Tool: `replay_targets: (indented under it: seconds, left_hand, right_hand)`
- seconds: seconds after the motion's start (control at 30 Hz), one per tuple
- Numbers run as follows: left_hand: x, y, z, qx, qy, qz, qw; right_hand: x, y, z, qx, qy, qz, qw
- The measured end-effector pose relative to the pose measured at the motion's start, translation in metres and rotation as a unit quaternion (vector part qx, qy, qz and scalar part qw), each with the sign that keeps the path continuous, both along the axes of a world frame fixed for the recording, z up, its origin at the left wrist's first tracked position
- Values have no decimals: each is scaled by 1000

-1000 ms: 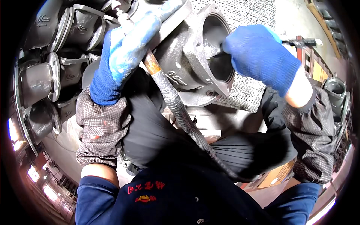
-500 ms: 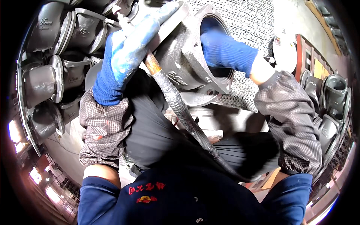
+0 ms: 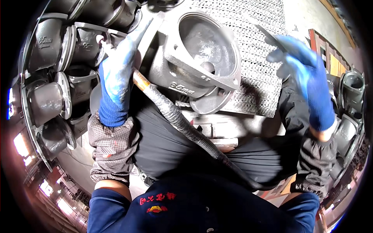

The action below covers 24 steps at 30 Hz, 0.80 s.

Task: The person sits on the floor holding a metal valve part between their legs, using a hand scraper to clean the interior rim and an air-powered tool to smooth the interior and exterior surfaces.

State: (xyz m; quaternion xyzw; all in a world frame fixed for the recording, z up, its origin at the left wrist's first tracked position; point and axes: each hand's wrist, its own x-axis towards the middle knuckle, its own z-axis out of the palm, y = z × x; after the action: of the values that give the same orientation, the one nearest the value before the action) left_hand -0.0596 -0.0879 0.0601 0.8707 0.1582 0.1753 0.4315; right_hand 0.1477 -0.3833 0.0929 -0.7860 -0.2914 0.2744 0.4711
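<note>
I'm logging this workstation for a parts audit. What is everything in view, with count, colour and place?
metal casting: one, grey, open bowl facing up, centre on the mesh
mesh panel: one, silver, under and right of the casting
hose: one, black with a copper end, running from the left hand across the lap
stacked castings: several, dark grey, far left
more castings: a few, grey, far right
left hand: blue glove, at the hose end beside the casting
right hand: blue glove, raised, blurred

Bright overhead light, metal glare, dark bent fisheye rim
</note>
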Motion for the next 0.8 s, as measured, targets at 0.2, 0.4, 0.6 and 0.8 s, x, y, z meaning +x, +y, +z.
replay_targets:
  seconds: [0.2, 0.4, 0.6, 0.8]
  left_hand:
    - [-6, -3, 2, -127, -2, -2, 992]
    - [-17, 2, -11, -172, -25, 108, 979]
    - [-12, -8, -1, -336, -36, 117, 934]
    - [-11, -4, -9, -432, -72, 136, 889]
  right_hand:
    - [-51, -25, -10, 30, 136, -114, 984]
    - [-60, -17, -15, 79, 190, -134, 969]
    - [-60, -10, -9, 78, 240, -148, 956]
    - [-76, 9, 7, 56, 315, -87, 943]
